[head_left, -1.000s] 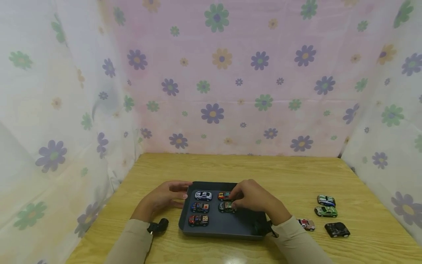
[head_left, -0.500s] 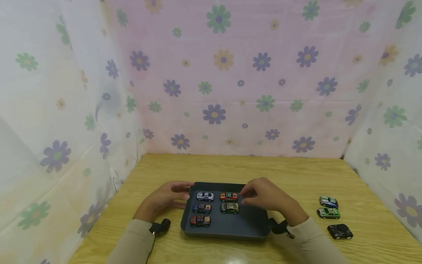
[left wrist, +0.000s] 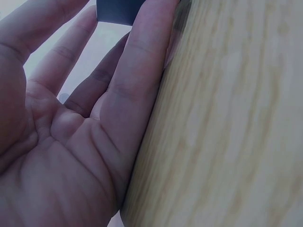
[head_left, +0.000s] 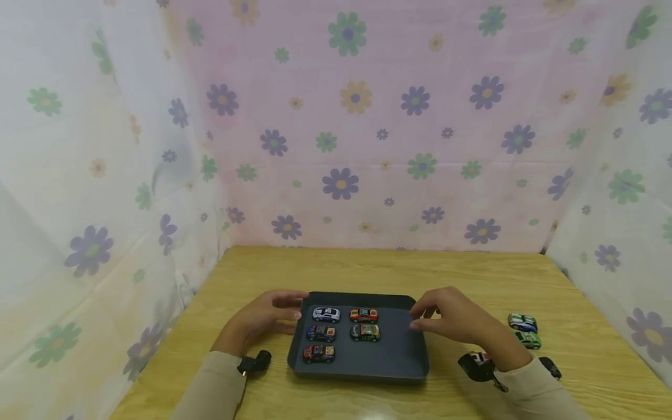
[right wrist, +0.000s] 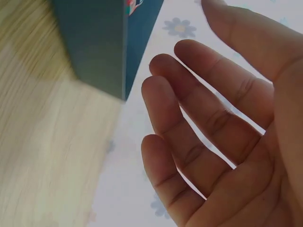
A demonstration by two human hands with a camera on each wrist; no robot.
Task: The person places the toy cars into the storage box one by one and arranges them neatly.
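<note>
My left hand (head_left: pixel 262 318) rests at the left side of a dark grey tray (head_left: pixel 396 347), its fingertips right at the rim. In the left wrist view its fingers (left wrist: pixel 132 75) extend toward the tray's corner (left wrist: pixel 118 10). Within the tray, the left column has a white toy car (head_left: pixel 326 315), a blue one (head_left: pixel 321 333) and a red-black one (head_left: pixel 318 353). Beside them stand a red-yellow toy car (head_left: pixel 364 315) and a green-brown one (head_left: pixel 366 332). My right hand (head_left: pixel 457 315) hovers over the tray's right rim; the right wrist view shows its fingers (right wrist: pixel 161 106) loosely bent around nothing.
On the wooden table (head_left: pixel 367 271), right of the tray, are a white-green toy car (head_left: pixel 522 322), a green one (head_left: pixel 529 339), a black one (head_left: pixel 551 366) and a red-white one (head_left: pixel 476 357), some partly hidden by my right arm. Flowered cloth (head_left: pixel 388 151) surrounds the table.
My right hand has released the green-brown toy car and moved right, from inside the tray to its right rim. The left hand stays at the tray's left side.
</note>
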